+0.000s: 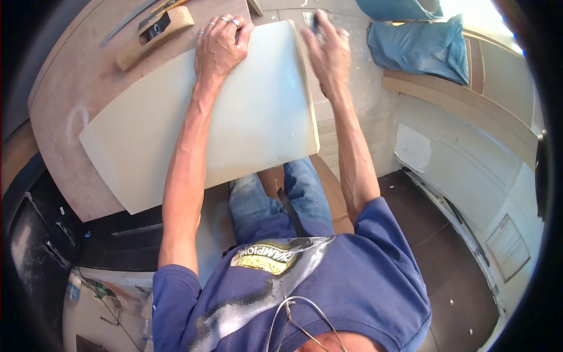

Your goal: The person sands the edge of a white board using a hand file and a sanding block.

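The panel (234,117) was seen as a plain cream white, unpatterned, with a slightly paler edge. The tabletop (64,105) beneath it was shown in dull reddish brown, smeared with pale dust. A tan wooden plane (155,35) with a dark slot was noted on it. The cloth (419,44) was coloured teal blue. Silver rings were worn on the left hand (221,44). A grey block (314,26) was held in the right hand (328,56). The jeans (281,199) were faded blue.

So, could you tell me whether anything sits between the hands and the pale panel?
Nothing visible does. The left hand lies flat on the pale panel, and the right hand presses a small grey block against its right edge.
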A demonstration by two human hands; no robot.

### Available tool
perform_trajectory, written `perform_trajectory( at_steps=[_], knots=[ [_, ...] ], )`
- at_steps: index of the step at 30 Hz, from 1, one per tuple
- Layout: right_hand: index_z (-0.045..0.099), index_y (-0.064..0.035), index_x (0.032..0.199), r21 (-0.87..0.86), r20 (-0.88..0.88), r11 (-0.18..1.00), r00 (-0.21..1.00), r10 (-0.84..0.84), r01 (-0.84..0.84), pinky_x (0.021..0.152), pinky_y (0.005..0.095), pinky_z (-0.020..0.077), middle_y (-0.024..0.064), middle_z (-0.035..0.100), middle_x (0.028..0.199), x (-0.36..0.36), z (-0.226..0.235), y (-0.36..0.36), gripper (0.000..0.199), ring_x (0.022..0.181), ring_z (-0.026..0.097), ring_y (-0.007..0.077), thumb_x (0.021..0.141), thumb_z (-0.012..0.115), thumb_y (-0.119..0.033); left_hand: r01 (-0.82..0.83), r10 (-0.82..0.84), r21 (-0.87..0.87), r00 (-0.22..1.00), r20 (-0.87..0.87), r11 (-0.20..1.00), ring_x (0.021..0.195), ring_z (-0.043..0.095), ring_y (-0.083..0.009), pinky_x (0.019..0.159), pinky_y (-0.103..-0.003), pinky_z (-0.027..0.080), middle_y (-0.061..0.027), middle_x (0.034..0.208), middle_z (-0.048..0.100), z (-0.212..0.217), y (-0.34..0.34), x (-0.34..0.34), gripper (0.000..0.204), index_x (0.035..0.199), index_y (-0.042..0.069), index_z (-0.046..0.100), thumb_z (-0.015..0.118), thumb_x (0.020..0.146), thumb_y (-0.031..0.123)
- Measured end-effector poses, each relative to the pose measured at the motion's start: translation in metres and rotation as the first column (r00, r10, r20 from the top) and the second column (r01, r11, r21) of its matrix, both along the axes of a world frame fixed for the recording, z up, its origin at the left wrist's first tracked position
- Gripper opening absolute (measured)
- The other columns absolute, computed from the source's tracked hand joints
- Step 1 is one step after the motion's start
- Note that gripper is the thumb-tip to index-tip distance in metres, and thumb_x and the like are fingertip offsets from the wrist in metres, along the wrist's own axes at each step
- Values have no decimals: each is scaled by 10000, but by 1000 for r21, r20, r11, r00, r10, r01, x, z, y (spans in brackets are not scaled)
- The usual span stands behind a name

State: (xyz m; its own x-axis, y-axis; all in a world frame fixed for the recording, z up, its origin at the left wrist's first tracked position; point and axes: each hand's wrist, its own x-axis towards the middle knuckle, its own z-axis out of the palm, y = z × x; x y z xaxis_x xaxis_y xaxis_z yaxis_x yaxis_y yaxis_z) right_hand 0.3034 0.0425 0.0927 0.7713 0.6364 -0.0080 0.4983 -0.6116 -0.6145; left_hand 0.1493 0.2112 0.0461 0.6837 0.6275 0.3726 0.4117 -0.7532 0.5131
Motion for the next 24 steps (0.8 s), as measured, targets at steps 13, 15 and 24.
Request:
perform_trajectory(
  at_steps=[13, 15, 24],
  knots=[
    [574, -203, 1508, -241, -117, 970, 993, -12, -17, 665, 438, 564, 171, 540, 1074, -151, 21, -179, 638, 801, 653, 330, 916, 802, -261, 19, -18, 9, 999, -39, 1000, 921, 669, -298, 832, -439, 536, -46, 913, 694, 2, 0, -1, 223, 933, 95, 696, 677, 1005, 305],
    [570, -208, 1509, -227, -120, 973, 993, 3, -31, 660, 452, 563, 182, 533, 1097, -133, 21, -163, 629, 806, 660, 345, 924, 793, -269, 28, -28, 11, 998, -51, 1000, 920, 669, -295, 830, -437, 536, -44, 912, 695, 0, -2, 2, 218, 937, 98, 690, 677, 1006, 304],
    [576, -232, 1498, -245, -109, 968, 994, 33, -59, 684, 468, 576, 201, 547, 1118, -120, 25, -150, 591, 835, 684, 363, 943, 765, -299, 28, -27, 28, 999, -38, 999, 900, 662, -296, 814, -441, 535, -50, 908, 691, -2, 0, 1, 212, 927, 91, 678, 682, 1005, 287]
  ],
)
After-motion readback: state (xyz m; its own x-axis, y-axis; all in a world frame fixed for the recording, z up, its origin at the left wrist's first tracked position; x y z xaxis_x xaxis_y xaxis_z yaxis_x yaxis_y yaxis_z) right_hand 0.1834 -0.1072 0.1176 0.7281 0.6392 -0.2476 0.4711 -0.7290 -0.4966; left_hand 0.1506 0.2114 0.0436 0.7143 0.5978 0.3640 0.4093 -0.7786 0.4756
